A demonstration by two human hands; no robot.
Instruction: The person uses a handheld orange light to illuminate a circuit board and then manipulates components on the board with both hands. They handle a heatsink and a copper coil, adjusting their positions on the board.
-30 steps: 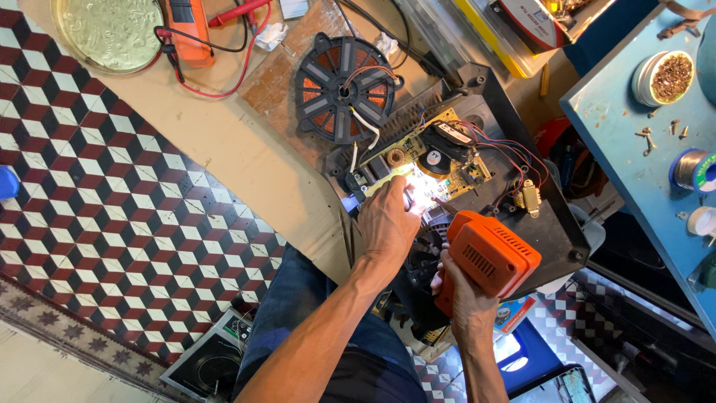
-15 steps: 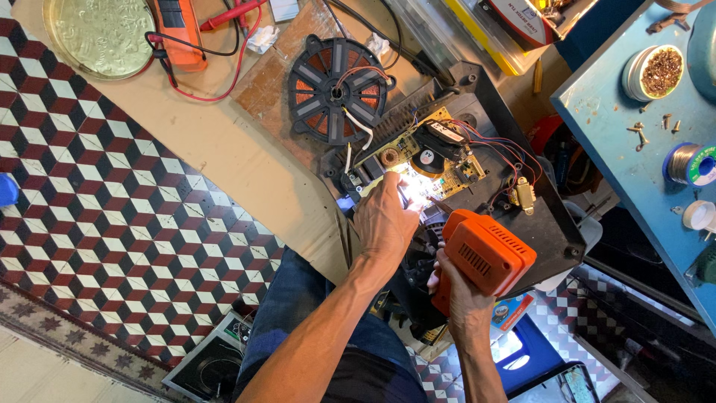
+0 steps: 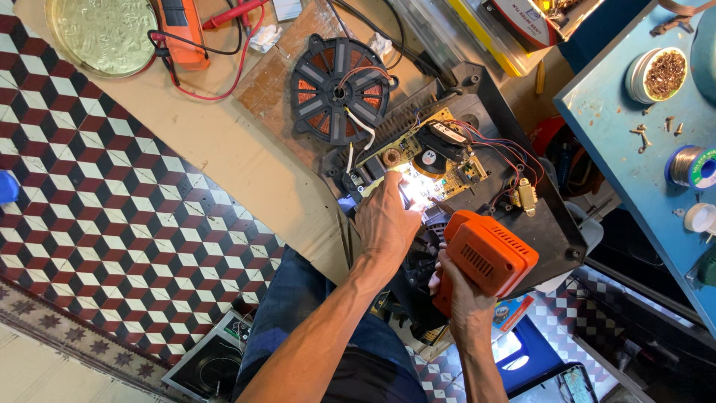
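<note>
Head view | 1 circuit board [image 3: 440,160], touched by left hand [image 3: 385,222], grip unclear | 1 orange tool [image 3: 485,257], gripped by right hand [image 3: 455,287] | 1 coil [image 3: 339,89] | 1 solder spool [image 3: 690,166]

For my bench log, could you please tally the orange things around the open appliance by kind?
Orange power tool in the right hand: 1
Orange multimeter on the bench: 1
Total: 2

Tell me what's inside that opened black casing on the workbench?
Inside the black casing sits a yellowish circuit board with red wires. The left hand covers the board's near end, where a bright light glares, so the parts beneath cannot be seen.
</note>
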